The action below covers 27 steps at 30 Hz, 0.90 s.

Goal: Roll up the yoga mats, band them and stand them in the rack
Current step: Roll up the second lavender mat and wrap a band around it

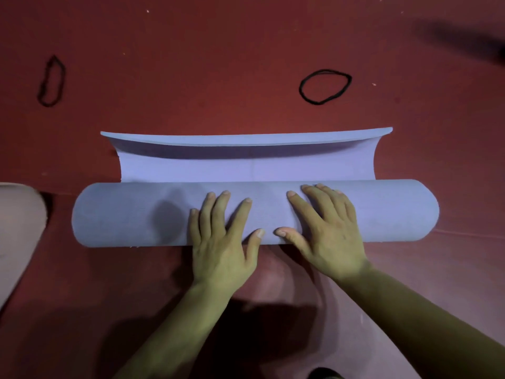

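Red floor is lying under everything. Left hand and right hand are pressing side by side, fingers straight and spread, on one lavender mat, which is lying mostly rolled at centre, its free end curling upward beyond. Two black bands, left band and right band, are lying farther off, well apart.

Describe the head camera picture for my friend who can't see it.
The left hand and right hand press flat on a nearly rolled lavender yoga mat on a red floor. Two black bands lie beyond it: a left band and a right band.
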Tool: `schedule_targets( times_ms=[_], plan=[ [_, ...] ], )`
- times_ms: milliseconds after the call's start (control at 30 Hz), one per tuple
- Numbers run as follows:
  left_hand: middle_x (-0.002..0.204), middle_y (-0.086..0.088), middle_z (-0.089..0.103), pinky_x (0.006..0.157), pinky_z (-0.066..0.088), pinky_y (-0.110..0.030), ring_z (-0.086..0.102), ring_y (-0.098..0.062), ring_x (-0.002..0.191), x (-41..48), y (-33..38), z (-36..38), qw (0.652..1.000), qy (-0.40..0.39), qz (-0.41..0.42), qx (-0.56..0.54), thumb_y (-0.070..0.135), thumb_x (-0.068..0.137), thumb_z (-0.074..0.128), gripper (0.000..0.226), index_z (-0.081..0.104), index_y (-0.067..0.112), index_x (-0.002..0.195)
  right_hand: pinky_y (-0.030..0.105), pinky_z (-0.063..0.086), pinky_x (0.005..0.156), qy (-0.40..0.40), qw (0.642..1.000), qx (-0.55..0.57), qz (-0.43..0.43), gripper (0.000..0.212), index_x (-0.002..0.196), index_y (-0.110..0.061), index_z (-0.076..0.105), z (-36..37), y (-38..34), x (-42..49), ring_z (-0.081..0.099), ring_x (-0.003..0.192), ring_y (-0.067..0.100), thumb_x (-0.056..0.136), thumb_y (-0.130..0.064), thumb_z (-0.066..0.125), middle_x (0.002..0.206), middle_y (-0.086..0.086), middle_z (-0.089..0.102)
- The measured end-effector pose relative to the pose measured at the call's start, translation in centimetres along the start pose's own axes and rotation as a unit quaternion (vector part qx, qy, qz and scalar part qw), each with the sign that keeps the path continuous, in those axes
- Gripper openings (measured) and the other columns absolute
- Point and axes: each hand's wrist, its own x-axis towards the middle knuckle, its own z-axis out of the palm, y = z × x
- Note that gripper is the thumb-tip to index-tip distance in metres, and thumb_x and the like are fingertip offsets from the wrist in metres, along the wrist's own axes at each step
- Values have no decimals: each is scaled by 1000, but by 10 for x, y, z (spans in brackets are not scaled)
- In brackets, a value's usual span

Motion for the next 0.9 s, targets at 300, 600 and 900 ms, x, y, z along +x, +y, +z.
schedule_targets(
  times_ms=[300,600,900],
  plan=[
    [150,-12,47,121,14,-56,32,-35,146,29,-4,0,999,-47,-12,-5,55,93,45,58,56,23,140,55,30,114,-13,1000,-7,26,77,134,-12,63,1,2,8,50,133,37,88,-73,57,138,14,57],
    [146,-10,49,119,17,-58,39,-35,140,35,-10,0,999,-41,-3,-1,57,91,48,58,58,25,138,53,34,113,-11,1000,-2,18,77,135,-11,64,6,9,23,51,132,38,89,-72,56,138,15,59],
    [147,-10,48,120,14,-58,36,-34,142,38,-8,1,999,-38,-16,4,57,91,47,57,58,26,138,57,31,114,-14,1000,2,26,79,135,-12,63,6,5,18,48,135,37,85,-74,58,140,15,56]
  ],
)
